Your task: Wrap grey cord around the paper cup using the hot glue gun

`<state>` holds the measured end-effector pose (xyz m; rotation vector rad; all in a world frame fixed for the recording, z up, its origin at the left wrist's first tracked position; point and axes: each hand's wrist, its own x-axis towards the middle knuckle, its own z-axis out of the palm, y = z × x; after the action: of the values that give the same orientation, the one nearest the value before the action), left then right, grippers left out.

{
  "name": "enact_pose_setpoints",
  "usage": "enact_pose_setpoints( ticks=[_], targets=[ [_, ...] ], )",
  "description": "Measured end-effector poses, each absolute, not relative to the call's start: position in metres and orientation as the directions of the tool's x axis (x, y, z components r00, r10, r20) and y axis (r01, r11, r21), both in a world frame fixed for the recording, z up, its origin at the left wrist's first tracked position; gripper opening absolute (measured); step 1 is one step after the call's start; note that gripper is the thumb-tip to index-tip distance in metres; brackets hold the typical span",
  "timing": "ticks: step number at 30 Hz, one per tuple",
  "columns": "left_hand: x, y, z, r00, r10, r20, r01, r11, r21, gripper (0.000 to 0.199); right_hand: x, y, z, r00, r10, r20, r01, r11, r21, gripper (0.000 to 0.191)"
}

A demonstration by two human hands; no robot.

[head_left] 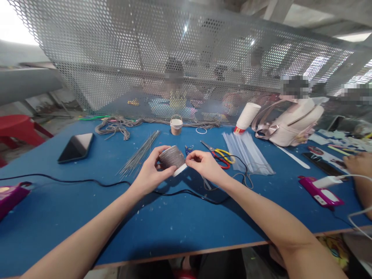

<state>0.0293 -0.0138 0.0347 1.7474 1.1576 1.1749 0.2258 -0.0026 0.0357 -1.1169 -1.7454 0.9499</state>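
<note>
A paper cup (172,158) wound with grey cord lies tilted in my left hand (154,168), its white end band bare at the lower right. Fingers and thumb of that hand are closed around its sides. Beside the white band, my right hand (202,162) is pinched on what looks like the cord's working end, mostly hidden by the fingertips. From below this hand a grey cord (213,188) trails in loops over the blue table (174,224). Behind the right hand lie red-handled scissors (222,164) and a yellow-handled tool (225,154).
Thin wires (141,153), a phone (76,147) and a cord bundle (116,126) are to the left. A small cord-wrapped basket (176,126) stands behind. Clear strips (247,153), stacked cups (247,116), a backpack (293,122) and a power strip (319,193) are right, near another person's hand (360,164).
</note>
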Motion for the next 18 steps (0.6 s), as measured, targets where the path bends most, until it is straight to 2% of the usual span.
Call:
enact_pose_setpoints(
  ticks=[10,12,15,18],
  targets=[
    [0.023,-0.008,0.029,0.118,0.948,0.297,0.188,-0.315,0.930,0.041,0.226,-0.003,0.034,-0.243,0.951,0.193,0.203,0.244,-0.948,0.012],
    [0.021,-0.006,0.026,0.113,0.952,0.283,0.121,-0.296,0.947,0.040,0.226,-0.006,0.036,-0.290,0.937,0.192,0.202,0.256,-0.945,0.026],
    [0.019,-0.003,0.019,0.120,0.955,0.270,0.029,-0.275,0.961,0.036,0.223,-0.013,0.039,-0.404,0.895,0.189,0.245,0.305,-0.920,0.061],
    [0.018,-0.002,0.015,0.137,0.953,0.271,0.026,-0.276,0.961,0.032,0.218,-0.020,0.039,-0.420,0.886,0.196,0.276,0.331,-0.902,0.073]
  ],
)
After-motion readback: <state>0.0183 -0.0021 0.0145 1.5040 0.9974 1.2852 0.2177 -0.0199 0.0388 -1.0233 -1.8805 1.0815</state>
